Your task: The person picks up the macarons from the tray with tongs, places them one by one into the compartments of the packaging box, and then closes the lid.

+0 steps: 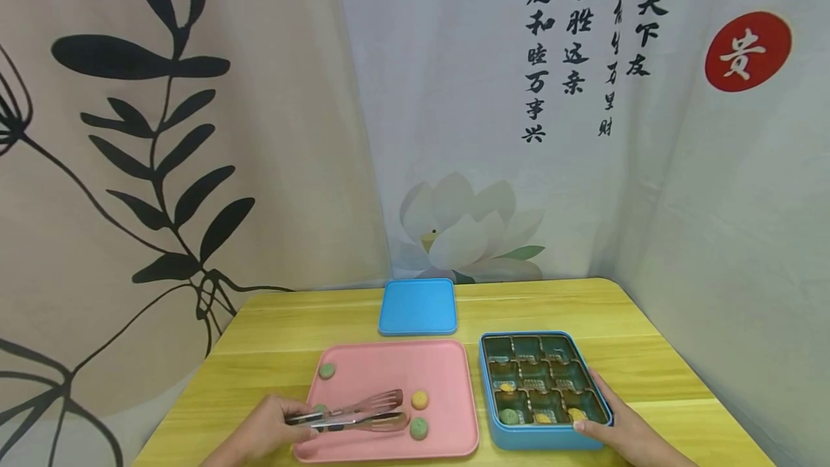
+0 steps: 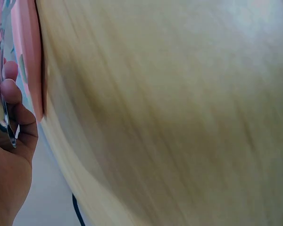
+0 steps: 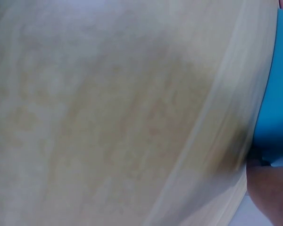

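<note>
The left hand [image 1: 275, 425] grips the tongs [image 1: 350, 420] by the handle end, fingers curled round it, the jaws a little apart. Their long axis runs crosswise, tips pointing right from the grip, over the tray [image 1: 395, 362]. The right hand [image 1: 625, 424] holds the box [image 1: 538, 439] at its right side, thumb near the corner.

Green piece [image 1: 320, 408] partly hidden behind tongs [image 1: 381, 401]. Tongs' rear end partly covered by left hand [image 1: 277, 420]. In left wrist view, left hand cut off by left edge. In right wrist view, right hand [image 1: 619, 424] and blue box [image 3: 278, 103] cut off by right edge, table [image 3: 108, 117] grain blurred.
</note>
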A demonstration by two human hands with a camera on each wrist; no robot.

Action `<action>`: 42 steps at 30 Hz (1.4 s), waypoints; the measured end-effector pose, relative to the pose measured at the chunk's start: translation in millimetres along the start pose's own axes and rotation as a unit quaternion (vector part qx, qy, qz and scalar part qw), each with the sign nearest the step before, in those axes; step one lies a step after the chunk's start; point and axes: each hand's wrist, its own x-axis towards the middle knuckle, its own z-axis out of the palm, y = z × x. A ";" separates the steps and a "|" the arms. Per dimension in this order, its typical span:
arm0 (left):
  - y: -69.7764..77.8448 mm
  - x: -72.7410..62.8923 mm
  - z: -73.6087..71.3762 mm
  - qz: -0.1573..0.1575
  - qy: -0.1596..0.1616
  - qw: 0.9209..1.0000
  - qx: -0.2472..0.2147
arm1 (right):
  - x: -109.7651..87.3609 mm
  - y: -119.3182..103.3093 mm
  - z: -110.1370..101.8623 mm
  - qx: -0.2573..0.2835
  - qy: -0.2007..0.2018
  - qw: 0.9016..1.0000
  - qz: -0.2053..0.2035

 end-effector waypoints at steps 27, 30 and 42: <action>-0.2 -1.0 -1.3 -0.008 0.024 1.000 0.009 | -2.0 -3.0 0.8 -0.006 0.003 1.000 0.005; 0.3 -1.0 -2.9 -0.011 0.026 1.000 0.011 | -1.9 -2.7 0.9 -0.005 0.002 1.000 0.005; 1.3 3.2 -3.4 -0.031 0.046 0.998 0.042 | 0.2 0.0 0.0 -0.012 -0.001 1.000 0.005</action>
